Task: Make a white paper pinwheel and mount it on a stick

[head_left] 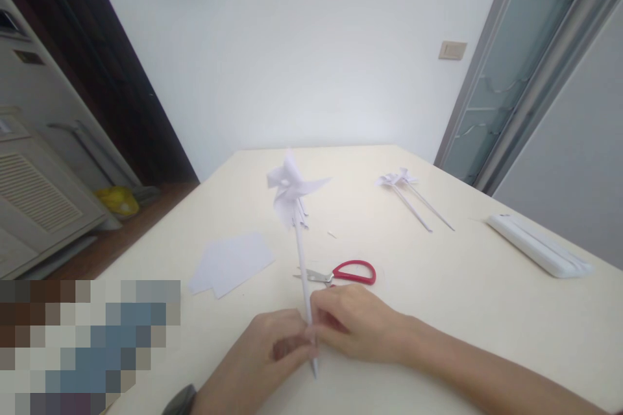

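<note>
A white paper pinwheel (291, 185) stands nearly upright in front of me on a thin rolled-paper stick. Low on that stick, my left hand (280, 343) pinches it between thumb and fingers. My right hand (357, 324) closes on the same stick just above and to the right, fingertips close to the left ones. The stick's lower tip pokes out below both hands. Right behind my right hand lie red-handled scissors (354, 263), blades pointing left, partly crossed by the stick.
White paper sheets (231, 262) lie to the left. Two finished-looking pinwheels (396, 178) rest on the table at the back right. A long white case (538, 246) sits near the right edge. Small rolled paper pieces (304, 213) lie behind the held pinwheel. A white wall (316, 45) stands behind the table.
</note>
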Demonstrator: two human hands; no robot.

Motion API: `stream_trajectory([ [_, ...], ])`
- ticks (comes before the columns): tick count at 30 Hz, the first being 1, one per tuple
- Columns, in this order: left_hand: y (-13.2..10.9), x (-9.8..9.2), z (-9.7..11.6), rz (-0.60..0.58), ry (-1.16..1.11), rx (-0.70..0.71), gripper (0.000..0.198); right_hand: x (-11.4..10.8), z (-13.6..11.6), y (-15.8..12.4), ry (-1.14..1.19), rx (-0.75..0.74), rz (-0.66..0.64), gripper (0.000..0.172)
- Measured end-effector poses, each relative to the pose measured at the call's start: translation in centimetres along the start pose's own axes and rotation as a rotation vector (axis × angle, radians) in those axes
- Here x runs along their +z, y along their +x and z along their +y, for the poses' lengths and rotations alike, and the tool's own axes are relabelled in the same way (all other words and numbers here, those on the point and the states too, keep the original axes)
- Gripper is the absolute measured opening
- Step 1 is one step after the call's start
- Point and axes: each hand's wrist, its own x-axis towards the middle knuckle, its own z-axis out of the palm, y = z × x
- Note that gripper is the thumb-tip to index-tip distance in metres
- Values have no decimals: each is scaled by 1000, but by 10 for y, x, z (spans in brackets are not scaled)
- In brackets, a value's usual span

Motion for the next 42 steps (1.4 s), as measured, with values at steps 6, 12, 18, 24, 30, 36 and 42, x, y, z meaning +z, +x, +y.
stream_trajectory([
  [6,-2,-2,5,25,30,45,22,7,-2,-2,-75,-8,-18,26],
  [12,-4,-1,15,51,69,1,18,11,-2,-2,-18,46,21,17],
  [18,-2,3,16,38,54,-22,17,12,0,-1,29,87,73,18],
  [24,-4,5,11,39,124,-61,15,10,-1,1,91,78,154,17],
  [30,-4,5,9,35,161,-87,16,13,-1,1,50,100,147,16],
  [36,-3,4,3,88,123,-52,21,19,0,-1,7,124,70,17],
  [42,-3,3,6,92,104,-43,24,23,2,-1,2,109,72,14],
])
